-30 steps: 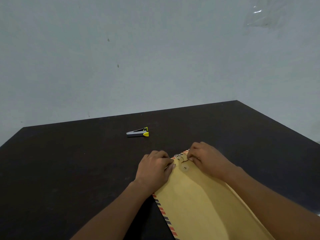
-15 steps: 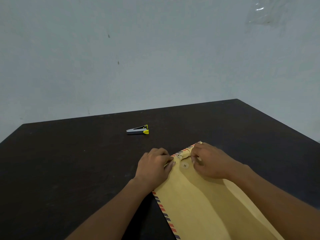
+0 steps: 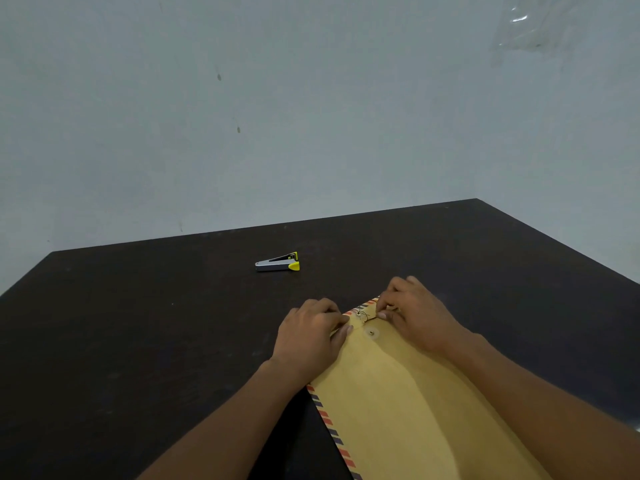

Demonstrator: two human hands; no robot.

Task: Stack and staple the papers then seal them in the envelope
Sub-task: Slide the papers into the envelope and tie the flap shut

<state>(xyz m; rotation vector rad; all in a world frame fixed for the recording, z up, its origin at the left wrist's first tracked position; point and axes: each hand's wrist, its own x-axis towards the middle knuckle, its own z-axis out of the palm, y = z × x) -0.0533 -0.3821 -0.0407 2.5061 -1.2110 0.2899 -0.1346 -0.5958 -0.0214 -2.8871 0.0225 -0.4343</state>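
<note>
A dark table (image 3: 138, 341) meets a pale grey wall (image 3: 311, 98), and a stapler (image 3: 278, 263) lies well apart from the work, in neither hand. In the head view the envelope (image 3: 398, 410) lies flat near the person. The left hand (image 3: 311, 337), fingers curled, pins its top edge. The right hand (image 3: 415, 317) pinches the thin string (image 3: 363, 315) by the flap's button. No papers show; presumably they are inside. This looks like the sealing step, and next the string likely needs winding round the lower washer (image 3: 371, 332) under light tension
</note>
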